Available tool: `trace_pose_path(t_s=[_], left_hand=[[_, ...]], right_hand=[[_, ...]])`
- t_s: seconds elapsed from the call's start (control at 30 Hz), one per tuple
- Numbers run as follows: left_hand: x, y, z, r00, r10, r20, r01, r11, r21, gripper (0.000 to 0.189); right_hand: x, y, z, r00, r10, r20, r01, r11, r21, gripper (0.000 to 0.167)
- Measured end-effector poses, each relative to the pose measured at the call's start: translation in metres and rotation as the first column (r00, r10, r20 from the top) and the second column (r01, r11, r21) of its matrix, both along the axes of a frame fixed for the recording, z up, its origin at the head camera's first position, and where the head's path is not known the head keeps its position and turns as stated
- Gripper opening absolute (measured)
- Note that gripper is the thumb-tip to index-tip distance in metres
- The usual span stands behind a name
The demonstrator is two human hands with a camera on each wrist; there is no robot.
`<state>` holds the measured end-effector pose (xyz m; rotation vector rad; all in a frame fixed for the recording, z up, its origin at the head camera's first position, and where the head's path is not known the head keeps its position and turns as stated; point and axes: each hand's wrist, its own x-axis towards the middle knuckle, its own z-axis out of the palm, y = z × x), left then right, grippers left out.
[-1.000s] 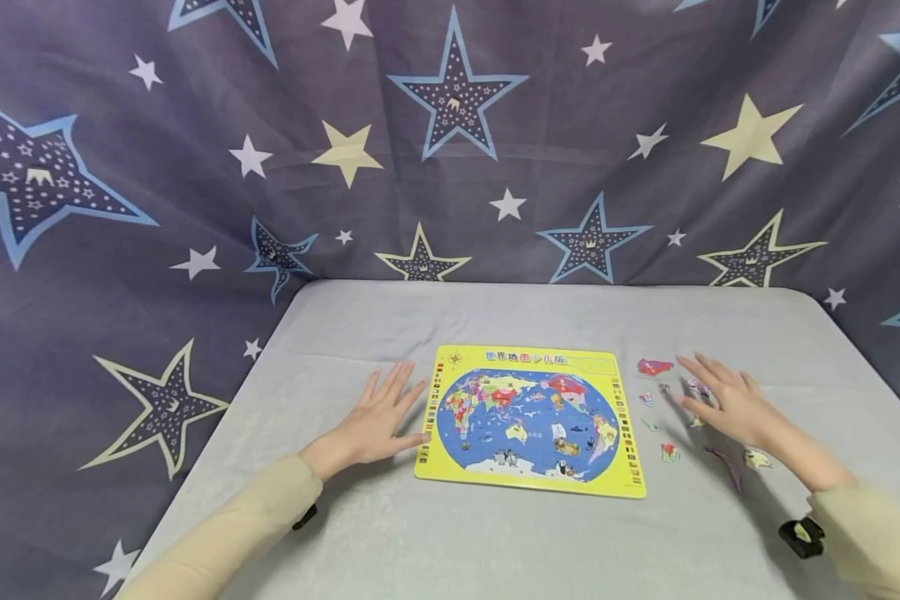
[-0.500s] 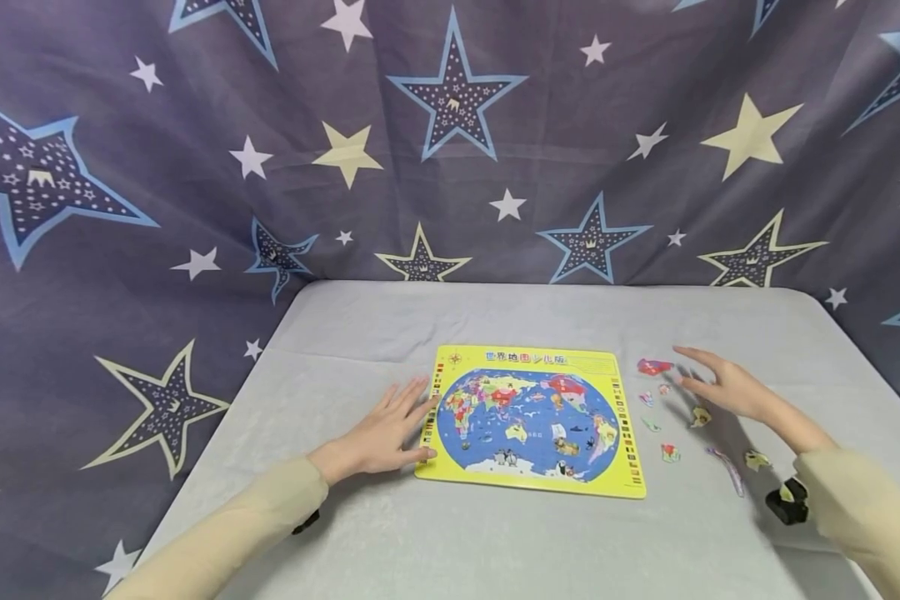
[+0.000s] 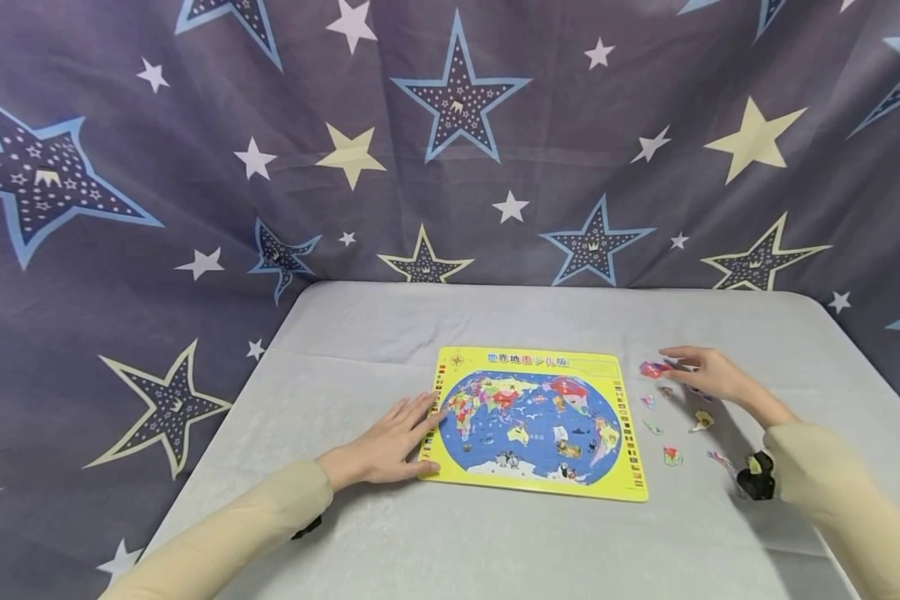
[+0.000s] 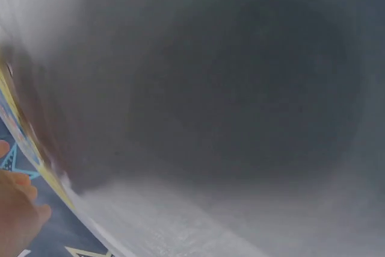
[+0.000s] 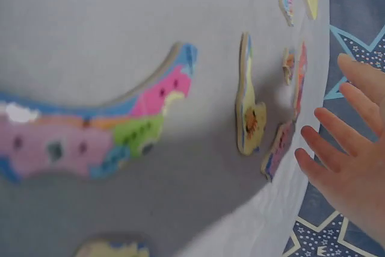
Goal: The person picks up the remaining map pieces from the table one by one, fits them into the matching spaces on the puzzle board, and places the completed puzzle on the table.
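Note:
My left hand [image 3: 384,446] rests flat, fingers spread, over the left edge of a yellow-bordered world map puzzle board [image 3: 624,488]. Fingers of that hand [image 4: 21,215] show at the lower left of the left wrist view, beside the board's yellow edge. My right hand [image 3: 716,375] is right of the board, its thumb and index fingertips right at a red puzzle piece [image 3: 650,369]. In the right wrist view the fingers of the right hand [image 5: 355,154] look extended and spread, with the red piece [image 5: 301,76] beyond them.
Several small puzzle pieces lie right of the board, among them a red-green one [image 3: 672,456] and a yellowish one [image 3: 702,420]. A long curved pink piece [image 5: 102,142] fills the near left of the right wrist view. A star-patterned curtain [image 3: 495,242] stands behind the grey-covered table [image 3: 525,550].
My right hand has moved left, its fingers drawing closer together at the red piece. The left hand has slid right and down onto the board's edge. The board stays put.

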<state>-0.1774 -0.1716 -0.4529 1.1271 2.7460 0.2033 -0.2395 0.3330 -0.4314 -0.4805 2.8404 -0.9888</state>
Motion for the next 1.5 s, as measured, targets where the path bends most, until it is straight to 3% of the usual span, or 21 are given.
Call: trace_pose_path(t_s=[0.2, 0.6, 1.03, 1.5], left_hand=[[0.002, 0.0, -0.002, 0.999, -0.003, 0.032, 0.004, 0.999, -0.033, 0.08], [0.005, -0.002, -0.007, 0.998, 0.008, 0.058, -0.004, 0.997, -0.078, 0.081], [0.005, -0.001, -0.004, 0.996, 0.018, 0.084, -0.01, 0.996, -0.093, 0.08], [0.004, 0.0, -0.004, 0.998, 0.005, 0.063, 0.002, 0.994, -0.11, 0.08]], right_hand=[[-0.006, -0.004, -0.008, 0.998, -0.036, 0.059, 0.037, 0.999, -0.02, 0.047], [-0.013, -0.007, -0.017, 0.997, -0.044, 0.067, 0.044, 0.999, -0.002, 0.046], [-0.021, -0.004, -0.026, 0.998, -0.037, 0.046, 0.037, 0.999, -0.011, 0.046], [-0.021, -0.006, -0.026, 0.999, -0.043, 0.022, 0.043, 0.998, -0.04, 0.038]])
